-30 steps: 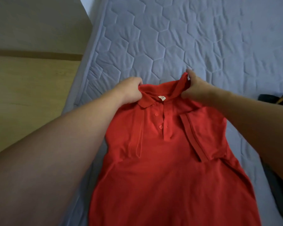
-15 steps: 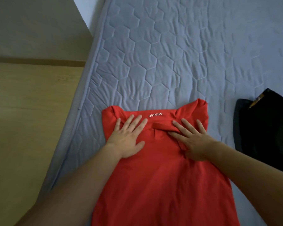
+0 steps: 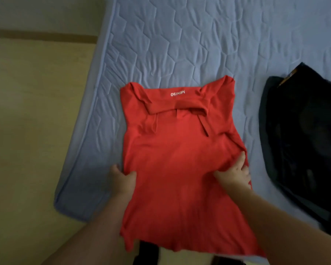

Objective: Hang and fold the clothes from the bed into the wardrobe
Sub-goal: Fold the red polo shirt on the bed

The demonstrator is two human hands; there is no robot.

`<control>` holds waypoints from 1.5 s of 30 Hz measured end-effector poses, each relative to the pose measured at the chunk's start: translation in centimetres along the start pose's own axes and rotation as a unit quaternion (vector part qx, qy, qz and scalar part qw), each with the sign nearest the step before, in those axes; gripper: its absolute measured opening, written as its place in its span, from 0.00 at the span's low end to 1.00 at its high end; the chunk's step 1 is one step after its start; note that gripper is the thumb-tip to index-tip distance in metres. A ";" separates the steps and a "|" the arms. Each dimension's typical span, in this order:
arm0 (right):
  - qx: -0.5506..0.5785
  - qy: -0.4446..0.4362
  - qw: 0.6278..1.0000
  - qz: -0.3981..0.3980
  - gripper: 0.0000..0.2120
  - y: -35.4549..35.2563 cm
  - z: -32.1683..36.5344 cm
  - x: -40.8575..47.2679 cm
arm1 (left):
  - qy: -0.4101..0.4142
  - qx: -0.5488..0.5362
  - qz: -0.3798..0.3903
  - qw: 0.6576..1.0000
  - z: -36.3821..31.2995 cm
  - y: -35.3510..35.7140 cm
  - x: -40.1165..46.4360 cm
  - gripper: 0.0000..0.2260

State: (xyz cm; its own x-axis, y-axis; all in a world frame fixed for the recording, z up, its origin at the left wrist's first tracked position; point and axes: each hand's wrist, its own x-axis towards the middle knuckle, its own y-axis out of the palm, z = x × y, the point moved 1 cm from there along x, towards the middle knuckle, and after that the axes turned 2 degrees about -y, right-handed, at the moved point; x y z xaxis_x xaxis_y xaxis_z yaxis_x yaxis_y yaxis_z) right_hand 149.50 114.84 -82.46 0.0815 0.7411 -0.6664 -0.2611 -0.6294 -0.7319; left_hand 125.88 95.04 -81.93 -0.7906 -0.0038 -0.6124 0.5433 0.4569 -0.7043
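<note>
A red polo shirt point(image 3: 172, 159) lies flat on the blue quilted mattress point(image 3: 180, 44), collar at the far end and both sleeves folded inward. The hem hangs over the near edge of the bed. My left hand point(image 3: 122, 180) pinches the shirt's left side edge at mid-length, thumb on top of the cloth. My right hand point(image 3: 235, 171) grips the right side edge, where the fabric bunches under its fingers. The wardrobe is out of view.
A dark garment point(image 3: 304, 140) lies on the mattress just right of the shirt. The bed's left edge point(image 3: 88, 111) borders a wooden floor point(image 3: 31, 121). Bare mattress stretches beyond the collar.
Both hands left the collar area, where they pressed flat half a second ago, and slid toward me to the shirt's sides, where they now hold the edges.
</note>
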 end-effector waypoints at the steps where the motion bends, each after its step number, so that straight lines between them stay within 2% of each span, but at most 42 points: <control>1: -0.031 0.043 0.999 0.004 0.58 0.2 -0.9 -0.9 | -0.042 -0.002 0.022 0.999 1.5 -0.3 -0.7 0.25; 3: -0.063 0.084 0.994 0.024 0.57 0.5 -2.2 -2.0 | -0.084 0.048 0.077 0.992 3.7 -0.6 -1.9 0.21; 7: -0.008 0.138 0.986 0.095 0.58 0.7 -4.4 -3.1 | -0.110 0.132 0.178 0.969 5.7 -0.2 -3.1 0.22; 9: -0.046 0.134 0.984 0.105 0.46 0.5 -5.6 -4.1 | -0.103 0.167 0.184 0.963 5.9 -0.4 -3.8 0.20; 12: -0.009 0.111 0.964 0.243 0.19 -0.5 -7.3 -6.6 | -0.189 0.141 0.257 0.937 6.0 -1.4 -7.3 0.11; 13: 0.004 0.120 0.952 0.283 0.14 -1.4 -7.3 -7.5 | -0.210 0.156 0.285 0.922 5.8 -2.0 -8.4 0.09; 15: 0.034 0.171 0.921 0.349 0.07 -3.7 -6.6 -8.3 | -0.240 0.151 0.319 0.904 4.7 -3.0 -9.0 0.12; 17: 0.152 0.212 0.882 0.393 0.06 -6.3 -4.9 -7.4 | -0.275 0.059 0.328 0.902 1.9 -4.3 -8.6 0.11; 19: 0.280 0.209 0.866 0.357 0.05 -9.2 -2.2 -5.4 | -0.267 -0.034 0.285 0.920 -1.7 -5.7 -7.1 0.06; 21: 0.392 0.199 0.851 0.286 0.11 -12.3 1.3 -3.2 | -0.244 -0.148 0.233 0.930 -5.7 -6.7 -5.1 0.09; 23: 0.518 0.189 0.802 0.229 0.14 -14.6 5.0 -1.1 | -0.231 -0.280 0.200 0.910 -10.0 -7.0 -2.9 0.11; 26: 0.653 0.128 0.724 0.182 0.11 -16.4 10.0 2.2 | -0.183 -0.424 0.171 0.870 -15.3 -6.4 0.9 0.14; 27: 0.666 0.100 0.719 0.174 0.12 -16.6 11.4 3.2 | -0.161 -0.448 0.155 0.865 -16.7 -5.9 2.3 0.17; 28: 0.659 0.068 0.730 0.169 0.13 -16.4 12.6 4.1 | -0.134 -0.437 0.126 0.880 -17.6 -5.3 3.7 0.19; 29: 0.613 0.027 0.774 0.153 0.13 -15.9 13.5 5.2 | -0.105 -0.374 0.072 0.919 -18.1 -4.5 5.0 0.21; 30: 0.529 -0.009 0.840 0.116 0.12 -15.2 14.1 6.2 | -0.063 -0.270 0.002 0.961 -18.3 -3.7 6.2 0.22; 31: 0.437 -0.038 0.896 0.065 0.12 -14.1 14.2 7.3 | -0.010 -0.162 -0.045 0.986 -18.4 -2.8 7.1 0.24; 32: 0.363 -0.063 0.930 0.008 0.16 -13.1 14.0 8.4 | 0.042 -0.067 -0.059 0.995 -18.4 -1.7 7.9 0.26; 33: 0.334 -0.064 0.940 -0.013 0.24 -12.1 13.8 9.2 | 0.083 0.006 -0.053 0.995 -18.5 -0.6 8.4 0.29; 35: 0.345 -0.022 0.938 0.010 0.33 -10.7 13.2 10.7 | 0.118 0.082 -0.030 0.989 -18.6 1.0 9.5 0.35; 38: 0.312 0.011 0.948 0.060 0.33 -9.2 13.0 12.3 | 0.089 0.107 -0.063 0.988 -18.9 1.9 11.3 0.42; 40: 0.311 -0.013 0.948 0.063 0.25 -8.8 13.7 12.6 | 0.059 0.096 -0.107 0.988 -19.1 1.5 12.2 0.42; 42: 0.316 -0.052 0.945 0.062 0.18 -8.8 14.5 12.6 | 0.069 0.029 -0.096 0.993 -19.1 1.0 13.2 0.39; 43: 0.312 -0.063 0.946 0.064 0.17 -8.9 14.9 12.6 | 0.084 -0.018 -0.066 0.994 -19.1 0.8 13.7 0.34; 45: 0.307 -0.058 0.944 0.109 0.14 -9.1 15.6 12.5 | 0.109 -0.096 0.011 0.989 -19.2 0.4 14.4 0.19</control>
State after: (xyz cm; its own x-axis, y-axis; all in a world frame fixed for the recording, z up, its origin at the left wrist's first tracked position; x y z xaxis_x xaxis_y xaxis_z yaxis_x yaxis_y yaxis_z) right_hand 137.87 133.48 -81.97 -0.1361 0.6524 -0.7456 -0.7704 -0.5429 -0.3343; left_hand 109.27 112.28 -84.13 -0.8333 0.1906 -0.5190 0.5133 0.6153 -0.5983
